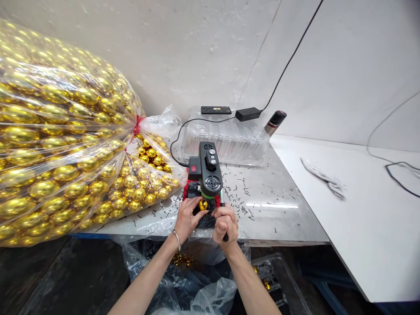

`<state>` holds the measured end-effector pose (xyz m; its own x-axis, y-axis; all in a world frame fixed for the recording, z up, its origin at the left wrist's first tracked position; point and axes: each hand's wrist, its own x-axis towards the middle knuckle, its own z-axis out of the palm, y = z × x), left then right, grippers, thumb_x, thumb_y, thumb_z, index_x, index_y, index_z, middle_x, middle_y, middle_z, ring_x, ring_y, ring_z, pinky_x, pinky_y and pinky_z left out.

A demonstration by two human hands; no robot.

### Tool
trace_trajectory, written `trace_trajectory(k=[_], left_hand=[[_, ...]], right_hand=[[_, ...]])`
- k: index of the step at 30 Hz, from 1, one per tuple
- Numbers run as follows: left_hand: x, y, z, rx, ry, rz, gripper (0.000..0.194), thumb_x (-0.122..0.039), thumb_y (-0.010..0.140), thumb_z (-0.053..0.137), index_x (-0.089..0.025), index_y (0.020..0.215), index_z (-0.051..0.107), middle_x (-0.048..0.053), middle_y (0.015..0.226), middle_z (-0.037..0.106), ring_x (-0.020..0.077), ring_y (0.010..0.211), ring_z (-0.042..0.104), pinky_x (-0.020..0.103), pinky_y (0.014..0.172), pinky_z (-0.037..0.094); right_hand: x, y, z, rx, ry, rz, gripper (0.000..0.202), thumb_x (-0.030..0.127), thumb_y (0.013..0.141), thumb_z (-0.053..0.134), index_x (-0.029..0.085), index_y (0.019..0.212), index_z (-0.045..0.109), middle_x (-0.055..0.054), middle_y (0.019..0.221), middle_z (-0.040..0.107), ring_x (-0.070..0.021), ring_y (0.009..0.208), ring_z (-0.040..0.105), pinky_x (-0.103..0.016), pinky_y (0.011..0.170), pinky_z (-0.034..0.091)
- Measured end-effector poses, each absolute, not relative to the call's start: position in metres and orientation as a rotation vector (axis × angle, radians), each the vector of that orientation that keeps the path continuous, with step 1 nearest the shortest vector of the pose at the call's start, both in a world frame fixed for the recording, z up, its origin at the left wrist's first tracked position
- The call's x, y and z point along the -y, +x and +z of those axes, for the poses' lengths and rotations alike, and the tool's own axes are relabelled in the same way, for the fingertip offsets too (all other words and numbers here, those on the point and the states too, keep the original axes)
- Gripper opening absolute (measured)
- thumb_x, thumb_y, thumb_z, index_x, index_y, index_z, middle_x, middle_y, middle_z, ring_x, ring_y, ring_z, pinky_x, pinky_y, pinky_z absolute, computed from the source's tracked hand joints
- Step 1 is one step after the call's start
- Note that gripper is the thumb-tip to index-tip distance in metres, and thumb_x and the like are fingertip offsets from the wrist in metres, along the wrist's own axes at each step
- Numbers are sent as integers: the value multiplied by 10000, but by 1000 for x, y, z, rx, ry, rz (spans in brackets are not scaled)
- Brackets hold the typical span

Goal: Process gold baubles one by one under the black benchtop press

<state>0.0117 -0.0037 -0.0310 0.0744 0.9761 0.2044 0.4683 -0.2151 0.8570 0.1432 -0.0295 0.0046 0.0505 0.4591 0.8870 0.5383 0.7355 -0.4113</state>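
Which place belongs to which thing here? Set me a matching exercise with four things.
Things
1. small shiny gold ball
2. shiny silver metal bangle
3. thin red tie
4. black-topped cylindrical bottle

Places
A. at the neck of the big clear plastic bag
B. by the right end of the clear plastic tray
C. at the fingertips of the left hand
D. around the left wrist

Pairs: 1-C, 2-D, 3-A, 4-B

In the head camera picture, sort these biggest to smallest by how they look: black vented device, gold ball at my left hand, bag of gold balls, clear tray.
1. Bag of gold balls
2. Clear tray
3. Black vented device
4. Gold ball at your left hand
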Motion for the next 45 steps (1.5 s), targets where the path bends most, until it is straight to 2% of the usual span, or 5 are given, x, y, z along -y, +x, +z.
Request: trace_trajectory(k=[9, 20, 29, 36, 45], left_hand=[[3, 11, -33, -1434, 1776, 1074, 324, -347, 771, 689, -223, 1070, 681, 86, 1085, 696, 278, 1007, 573, 413, 942, 379], [28, 1, -21, -1375, 1590, 1205, 373, -331, 749, 707, -254, 1112, 669, 82, 1136, 668, 276, 1104, 561, 431, 1032, 372], [123, -25, -41, -1216, 1435, 687, 416, -347, 672, 754, -284, 1081, 723, 75, 1188, 661, 333, 955, 645, 424, 945, 472], [0, -63, 32, -1575, 2006, 1064, 315, -317, 891, 478, -189, 1096, 679, 132, 1140, 654, 296, 1114, 570, 455, 1033, 390], [-144, -92, 54, -2134, 2113, 46, 528, -310, 753, 692, -24, 1180, 574, 287, 1273, 514, 414, 1138, 530, 473, 919, 438]], right_hand=[[28, 145, -1, 1662, -793, -106, 277, 212, 943, 301, 209, 710, 450, -12, 699, 514, -138, 656, 547, -342, 700, 494], [35, 140, 91, 1521, -950, 140, 306, 131, 911, 384, 205, 618, 428, 2, 624, 487, -127, 646, 516, -280, 605, 407], [36, 140, 77, 1552, -906, 89, 293, 88, 898, 383, 205, 632, 421, 2, 631, 479, -132, 672, 518, -281, 613, 399], [37, 139, 73, 1569, -879, 59, 269, 45, 880, 389, 202, 663, 422, 0, 650, 489, -126, 678, 511, -271, 607, 390], [36, 141, 70, 1584, -869, 66, 256, 58, 878, 384, 197, 671, 440, -4, 653, 487, -124, 649, 488, -260, 572, 384]])
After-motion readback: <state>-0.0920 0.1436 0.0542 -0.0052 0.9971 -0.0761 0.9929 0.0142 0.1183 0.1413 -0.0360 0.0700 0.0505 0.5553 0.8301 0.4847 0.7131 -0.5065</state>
